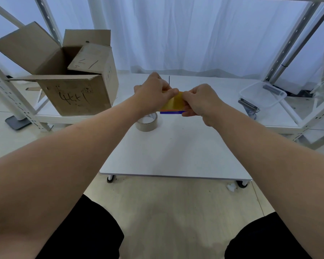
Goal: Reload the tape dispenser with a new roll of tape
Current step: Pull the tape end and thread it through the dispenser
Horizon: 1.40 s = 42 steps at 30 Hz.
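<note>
Dispenser (173, 104), yellow and blue, held above far end of table (176, 152). We grip it from both sides: left hand (151, 92) curled round left end with thumb on top, right hand (200, 101) pinching right end. Roll (147, 124) flat on table just below, partly behind left wrist. Open box (73, 94) on low shelf (223, 86) at left, clear tub (263, 95) at right. White curtain (176, 34) behind.

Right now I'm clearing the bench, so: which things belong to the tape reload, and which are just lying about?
For the job: yellow and blue plastic tape dispenser, gripped by left hand and right hand; beige roll of packing tape on the white table.
Lying about: open brown cardboard box; clear plastic tub.
</note>
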Each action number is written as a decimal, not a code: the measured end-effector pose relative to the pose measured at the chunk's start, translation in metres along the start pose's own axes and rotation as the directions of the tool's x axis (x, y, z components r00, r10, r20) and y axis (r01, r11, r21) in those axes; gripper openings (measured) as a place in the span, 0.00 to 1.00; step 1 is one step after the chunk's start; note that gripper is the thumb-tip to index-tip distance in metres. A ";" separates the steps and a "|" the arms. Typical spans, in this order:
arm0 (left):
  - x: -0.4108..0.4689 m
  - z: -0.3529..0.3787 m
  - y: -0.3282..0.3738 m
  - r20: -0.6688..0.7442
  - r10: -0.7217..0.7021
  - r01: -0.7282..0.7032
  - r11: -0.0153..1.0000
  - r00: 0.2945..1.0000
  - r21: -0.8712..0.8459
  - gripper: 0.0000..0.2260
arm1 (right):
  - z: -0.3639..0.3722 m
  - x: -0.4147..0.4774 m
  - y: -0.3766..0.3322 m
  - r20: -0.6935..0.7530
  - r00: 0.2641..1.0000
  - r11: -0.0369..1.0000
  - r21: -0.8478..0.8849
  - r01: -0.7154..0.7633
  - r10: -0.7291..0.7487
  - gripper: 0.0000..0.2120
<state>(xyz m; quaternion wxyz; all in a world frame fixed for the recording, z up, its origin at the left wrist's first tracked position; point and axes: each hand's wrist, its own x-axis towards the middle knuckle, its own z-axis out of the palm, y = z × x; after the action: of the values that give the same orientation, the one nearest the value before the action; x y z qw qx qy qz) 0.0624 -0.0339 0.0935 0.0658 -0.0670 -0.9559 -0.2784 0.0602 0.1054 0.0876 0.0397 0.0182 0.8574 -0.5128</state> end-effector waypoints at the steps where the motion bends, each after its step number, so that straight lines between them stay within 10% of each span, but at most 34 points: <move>1: -0.001 -0.001 0.000 0.022 -0.015 0.016 0.999 1.000 -0.051 0.17 | 0.000 0.001 0.000 0.001 1.000 1.000 -0.015 -0.002 0.002 0.14; 19: -0.008 -0.005 -0.002 0.192 0.116 -0.117 0.993 0.975 -0.005 0.13 | -0.004 -0.006 -0.003 -0.053 0.991 0.950 -0.292 0.105 -0.126 0.10; 42: -0.010 -0.002 -0.010 0.228 0.133 -0.142 0.989 0.964 0.025 0.17 | -0.010 -0.001 0.002 0.038 0.999 0.999 0.049 0.002 -0.004 0.08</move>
<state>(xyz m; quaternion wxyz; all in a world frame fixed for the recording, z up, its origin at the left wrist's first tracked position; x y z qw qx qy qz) 0.0704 -0.0438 0.0885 -0.0229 -0.1631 -0.9557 -0.2439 0.0611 0.1150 0.0904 0.0551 0.0081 0.8438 -0.5338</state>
